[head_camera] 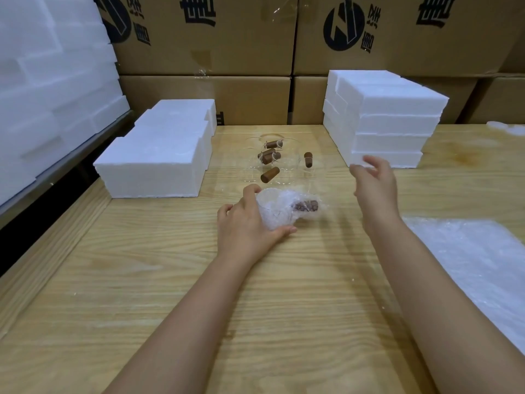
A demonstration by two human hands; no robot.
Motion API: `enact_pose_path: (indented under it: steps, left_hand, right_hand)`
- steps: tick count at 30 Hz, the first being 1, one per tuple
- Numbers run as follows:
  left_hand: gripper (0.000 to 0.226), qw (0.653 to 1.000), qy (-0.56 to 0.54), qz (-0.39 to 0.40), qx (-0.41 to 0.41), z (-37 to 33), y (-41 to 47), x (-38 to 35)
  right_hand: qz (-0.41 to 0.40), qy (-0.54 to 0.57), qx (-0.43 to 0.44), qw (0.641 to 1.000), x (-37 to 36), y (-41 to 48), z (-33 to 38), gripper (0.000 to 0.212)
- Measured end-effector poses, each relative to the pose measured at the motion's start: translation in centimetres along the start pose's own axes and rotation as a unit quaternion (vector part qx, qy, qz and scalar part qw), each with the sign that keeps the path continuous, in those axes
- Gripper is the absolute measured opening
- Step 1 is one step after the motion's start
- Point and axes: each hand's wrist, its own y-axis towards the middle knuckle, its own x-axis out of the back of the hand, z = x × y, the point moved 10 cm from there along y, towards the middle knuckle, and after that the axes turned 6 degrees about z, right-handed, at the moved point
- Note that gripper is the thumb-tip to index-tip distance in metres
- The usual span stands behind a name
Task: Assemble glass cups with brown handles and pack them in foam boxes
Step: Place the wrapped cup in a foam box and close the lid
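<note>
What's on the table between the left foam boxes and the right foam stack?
The head view shows a cluster of clear glass cups with brown handles there, between the foam boxes and the foam stack.

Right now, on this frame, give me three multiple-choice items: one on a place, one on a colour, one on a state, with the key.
1. Where does the tall foam stack stand relative to the glass cups?
A. left of them
B. right of them
C. on top of them

2. What colour are the cup handles?
A. brown
B. blue
C. green

3. What is the left hand doing?
A. hanging free
B. gripping the bubble-wrapped cup
C. lifting a cardboard carton

Key: 1 B, the stack rises on the right side of the table; 2 A, each handle is a brown cylinder; 3 B, its fingers curl round the wrapped bundle.
</note>
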Motion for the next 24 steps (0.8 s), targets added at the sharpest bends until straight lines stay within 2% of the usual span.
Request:
enact_pose_path:
  steps: [2,4,11,15,19,24]
  left_hand:
    - [0.096,1.0,0.003,0.0,-0.007,0.0,0.1,0.0]
    - [0.096,1.0,0.006,-0.002,-0.009,-0.1,0.1,0.0]
    - [0.097,1.0,0.013,-0.017,-0.012,-0.1,0.3,0.1]
    - [0.098,1.0,0.009,-0.023,-0.01,-0.1,0.4,0.3]
    - [0.096,1.0,0.013,-0.019,-0.014,-0.1,0.5,0.1]
    - [0.092,1.0,-0.001,-0.024,-0.016,0.0,0.5,0.1]
  right_hand:
    - [-0.058,-0.037,-0.003,0.998,1.5,1.6,0.0,0.054]
    - [-0.099,-0.125,0.014,0.987,2.1,3.1,0.7,0.065]
    - [-0.138,-0.359,0.042,0.922,1.8,8.8,2.3,0.092]
    - [-0.16,-0.376,0.047,0.912,1.7,12.2,3.6,0.104]
    - [-0.147,-0.383,0.03,0.912,1.1,14.6,3.9,0.119]
    - [-0.136,-0.391,0.007,0.91,1.2,15.9,3.1,0.116]
